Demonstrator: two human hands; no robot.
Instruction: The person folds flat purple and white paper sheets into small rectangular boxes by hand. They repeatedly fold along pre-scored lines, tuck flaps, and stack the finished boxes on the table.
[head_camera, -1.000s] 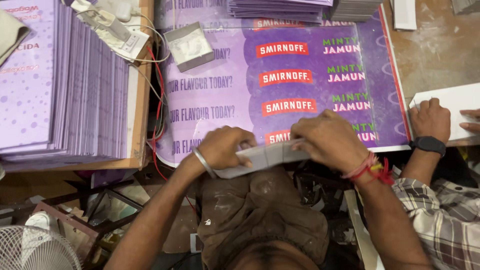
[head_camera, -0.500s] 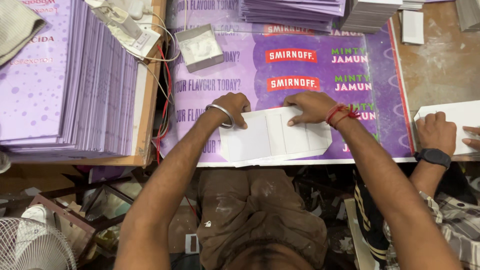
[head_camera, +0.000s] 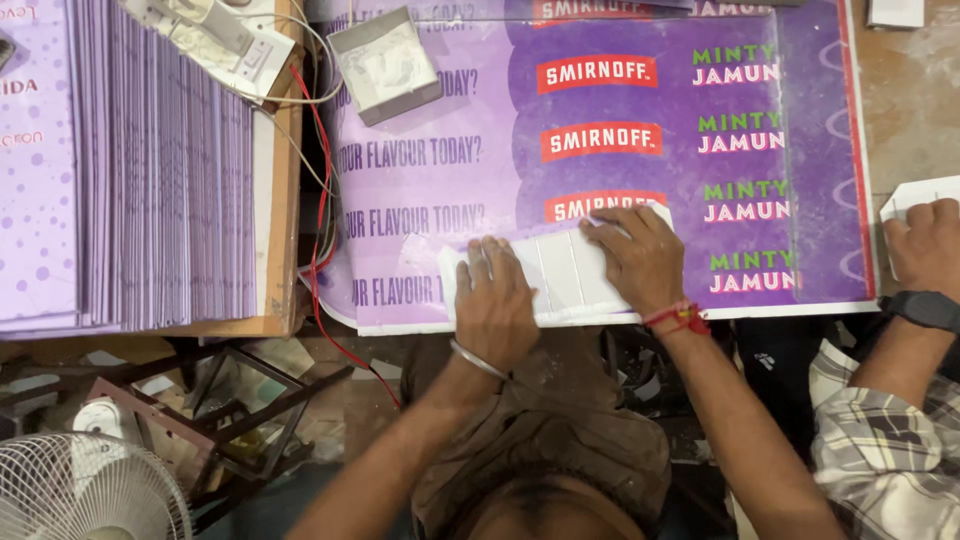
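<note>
A white creased card blank lies flat on a large purple printed sheet at the near edge of the work table. My left hand, a metal bangle on its wrist, presses palm down on the card's left part. My right hand, red thread at the wrist, presses on the card's right part with fingers spread. Neither hand grips anything; both lie flat on the card.
A tall fanned stack of purple printed sheets fills a wooden board at left. A small grey-white box and red and white cables lie beside it. Another person's hand with a black watch rests on white card at right. A fan stands below.
The white card went from held up and folded near my body to laid flat on the purple sheet; both hands now press it down, shifted nearer the table's front edge.
</note>
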